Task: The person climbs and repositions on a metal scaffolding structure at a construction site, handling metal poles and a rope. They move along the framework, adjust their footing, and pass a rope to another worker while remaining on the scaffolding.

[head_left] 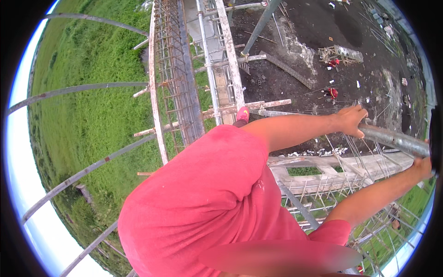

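A thick grey metal pipe (397,139) runs at the right of the view. My left hand (351,121) is closed around its nearer-left part, with the forearm reaching across from a red sleeve. Farther along the same pipe, my right hand (422,168) grips it from below at the view's dark right rim, which cuts off part of that hand. A pink shoe (242,113) rests by a whitish scaffold board (229,51). My red-shirted torso (198,184) covers much of the middle.
I am high above ground on scaffolding. A rebar cage (173,69) lies along a beam to the left. Curved pipes (83,171) cross over green grass. Far below, people in red helmets (332,93) stand on dark soil near a timber stack (341,54). A concrete frame (341,173) stands beneath my arms.
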A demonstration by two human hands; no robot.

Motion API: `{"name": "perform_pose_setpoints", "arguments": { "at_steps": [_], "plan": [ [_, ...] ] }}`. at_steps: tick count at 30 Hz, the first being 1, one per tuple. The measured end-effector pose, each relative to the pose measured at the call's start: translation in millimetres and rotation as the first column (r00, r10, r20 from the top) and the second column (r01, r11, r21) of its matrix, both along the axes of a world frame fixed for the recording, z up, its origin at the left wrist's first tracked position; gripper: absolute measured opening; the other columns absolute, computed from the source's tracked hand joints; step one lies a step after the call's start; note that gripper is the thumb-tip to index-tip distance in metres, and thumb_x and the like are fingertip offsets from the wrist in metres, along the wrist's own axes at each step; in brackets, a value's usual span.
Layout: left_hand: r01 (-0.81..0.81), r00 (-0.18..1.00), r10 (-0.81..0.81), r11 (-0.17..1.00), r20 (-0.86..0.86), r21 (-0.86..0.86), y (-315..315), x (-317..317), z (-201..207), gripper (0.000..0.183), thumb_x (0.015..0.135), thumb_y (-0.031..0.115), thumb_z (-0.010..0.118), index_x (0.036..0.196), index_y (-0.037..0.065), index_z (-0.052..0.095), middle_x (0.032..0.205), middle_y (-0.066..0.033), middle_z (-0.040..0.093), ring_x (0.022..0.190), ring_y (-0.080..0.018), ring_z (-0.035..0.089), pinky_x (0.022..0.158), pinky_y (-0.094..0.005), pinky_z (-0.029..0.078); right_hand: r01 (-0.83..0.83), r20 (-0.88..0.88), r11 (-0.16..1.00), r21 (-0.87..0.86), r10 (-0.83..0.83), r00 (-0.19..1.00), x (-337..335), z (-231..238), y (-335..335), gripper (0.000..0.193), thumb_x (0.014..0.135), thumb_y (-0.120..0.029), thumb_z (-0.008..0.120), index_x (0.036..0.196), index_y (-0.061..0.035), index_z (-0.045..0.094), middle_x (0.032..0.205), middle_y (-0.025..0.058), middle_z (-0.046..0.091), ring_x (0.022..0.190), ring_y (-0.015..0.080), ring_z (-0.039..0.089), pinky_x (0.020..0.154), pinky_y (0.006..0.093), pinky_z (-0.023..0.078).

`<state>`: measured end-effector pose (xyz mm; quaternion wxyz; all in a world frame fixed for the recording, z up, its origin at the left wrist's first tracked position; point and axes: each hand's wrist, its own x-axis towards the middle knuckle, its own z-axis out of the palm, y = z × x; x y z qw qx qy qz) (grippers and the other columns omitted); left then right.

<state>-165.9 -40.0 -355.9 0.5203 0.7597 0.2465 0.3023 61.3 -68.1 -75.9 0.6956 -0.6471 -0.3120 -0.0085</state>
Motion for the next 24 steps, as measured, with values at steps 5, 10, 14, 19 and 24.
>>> {"name": "perform_pose_setpoints", "arguments": {
  "at_steps": [5,10,14,19,24],
  "plan": [
    [-0.047,0.606,-0.168,0.968,-0.778,-0.245,7,-247,-213,0.059,0.076,0.040,0.077,0.120,0.002,0.069,0.130,-0.0233,0.061,0.119,-0.0389,0.063,0.099,-0.0465,0.053,0.067,-0.055,0.993,0.099,-0.062,0.997,10,3,-2,0.034,0.086,-0.015,0.077,0.097,0.0147,0.064,0.089,0.0230,0.068,0.079,0.0335,0.069,0.075,0.0462,0.063],
    [-0.648,0.192,0.139,0.761,-0.971,-0.019,-36,-626,-305,0.043,0.088,0.039,0.058,0.092,-0.001,0.074,0.104,-0.0249,0.072,0.098,-0.0406,0.070,0.086,-0.0495,0.057,0.058,0.031,0.991,0.122,-0.062,0.998,-8,2,1,0.038,0.086,-0.015,0.077,0.095,0.0174,0.061,0.088,0.0241,0.067,0.075,0.0324,0.068,0.067,0.0438,0.062],
    [-0.994,-0.084,0.373,-0.090,-0.924,0.054,-129,-835,-237,0.032,0.086,0.034,0.064,0.088,0.004,0.072,0.076,-0.0097,0.069,0.059,-0.0222,0.067,0.060,-0.0434,0.056,0.100,0.031,0.985,0.141,-0.105,0.994,-22,4,4,0.041,0.085,-0.014,0.078,0.098,0.0185,0.057,0.087,0.0250,0.066,0.072,0.0315,0.067,0.063,0.0420,0.061],
    [-0.830,-0.181,0.549,-0.530,-0.816,-0.172,-200,-831,-187,0.040,0.088,0.038,0.065,0.107,0.003,0.068,0.095,-0.0085,0.071,0.068,-0.0196,0.066,0.054,-0.0378,0.051,0.160,0.023,0.971,0.179,-0.167,0.986,-32,2,9,0.041,0.085,-0.012,0.078,0.099,0.0178,0.055,0.087,0.0252,0.066,0.071,0.0316,0.067,0.060,0.0423,0.060],
    [-0.794,0.150,0.451,-0.475,-0.880,-0.379,-234,-718,-232,0.041,0.090,0.037,0.068,0.121,0.010,0.064,0.094,-0.0027,0.063,0.072,-0.0180,0.063,0.062,-0.0379,0.054,0.197,0.038,0.966,0.169,-0.206,0.978,-39,2,9,0.036,0.087,-0.014,0.077,0.099,0.0142,0.058,0.087,0.0232,0.067,0.071,0.0313,0.067,0.061,0.0428,0.060]
  ]
}}
